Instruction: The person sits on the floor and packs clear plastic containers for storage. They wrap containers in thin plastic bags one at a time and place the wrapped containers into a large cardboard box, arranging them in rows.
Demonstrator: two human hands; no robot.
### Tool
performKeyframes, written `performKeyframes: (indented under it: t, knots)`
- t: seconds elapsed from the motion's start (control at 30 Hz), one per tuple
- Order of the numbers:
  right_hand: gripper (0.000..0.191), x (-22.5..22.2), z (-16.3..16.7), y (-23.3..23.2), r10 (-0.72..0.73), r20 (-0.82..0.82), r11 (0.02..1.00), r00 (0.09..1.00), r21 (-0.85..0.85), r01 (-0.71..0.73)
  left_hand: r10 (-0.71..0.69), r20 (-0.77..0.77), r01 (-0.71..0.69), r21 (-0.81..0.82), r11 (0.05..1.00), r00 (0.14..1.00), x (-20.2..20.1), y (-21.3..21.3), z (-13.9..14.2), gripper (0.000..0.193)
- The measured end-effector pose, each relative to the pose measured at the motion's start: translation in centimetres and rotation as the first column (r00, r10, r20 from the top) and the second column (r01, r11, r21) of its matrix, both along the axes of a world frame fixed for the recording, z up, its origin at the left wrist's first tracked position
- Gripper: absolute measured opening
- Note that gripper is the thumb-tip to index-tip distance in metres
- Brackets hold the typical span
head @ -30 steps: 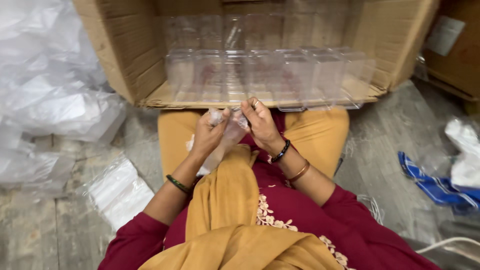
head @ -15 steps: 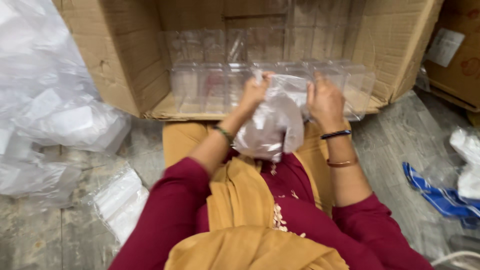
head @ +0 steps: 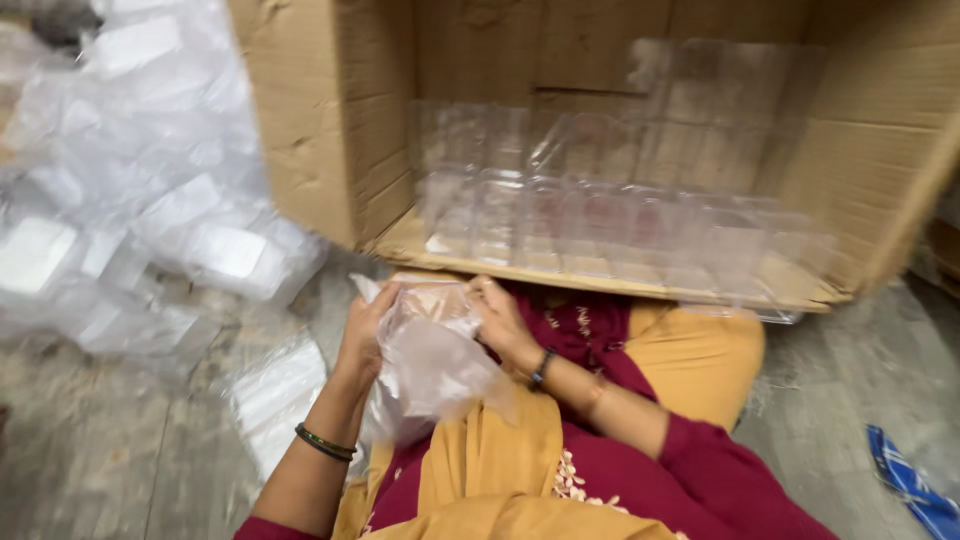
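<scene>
In lap, 6 o'clock of big brown cardboard box (head: pixel 330 130): crumpled clear plastic bag (head: pixel 435 360), lower than half-second back. Left hand (head: pixel 365 335), right hand (head: pixel 500 318) both clamped on bag's top edge. Clear plastic containers (head: pixel 600 230) inside box, untouched.

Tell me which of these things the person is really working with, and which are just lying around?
In use:
left hand and right hand, both gripping the clear plastic bag
clear plastic boxes stacked in the cardboard carton, straight ahead

Lying about:
heap of plastic packets on the floor
loose packet beside the knee
blue wrapper
</scene>
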State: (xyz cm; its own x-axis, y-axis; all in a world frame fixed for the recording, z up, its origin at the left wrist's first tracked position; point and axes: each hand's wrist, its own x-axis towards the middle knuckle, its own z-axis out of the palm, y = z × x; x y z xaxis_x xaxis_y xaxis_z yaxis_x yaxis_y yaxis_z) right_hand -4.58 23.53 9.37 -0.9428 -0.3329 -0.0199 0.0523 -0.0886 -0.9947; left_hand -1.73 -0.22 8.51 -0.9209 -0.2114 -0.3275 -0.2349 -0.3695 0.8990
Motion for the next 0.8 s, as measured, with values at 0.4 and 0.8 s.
performKeyframes:
  t: [0.4,0.8]
  knots:
    - [0.015,-2.2,1.1,-8.1,0.403,-0.508,0.825,0.761,0.561,-0.062,-0.381,0.603,0.517,-0.062,0.853,0.701,7.9,-7.2,-5.9,0.082]
    - [0.036,-0.8,3.2,-4.7,0.375,-0.369,0.846,0.85,0.51,-0.152,0.434,0.312,-0.285,-0.424,0.86,0.845,0.4,-14.3,-6.2,0.074]
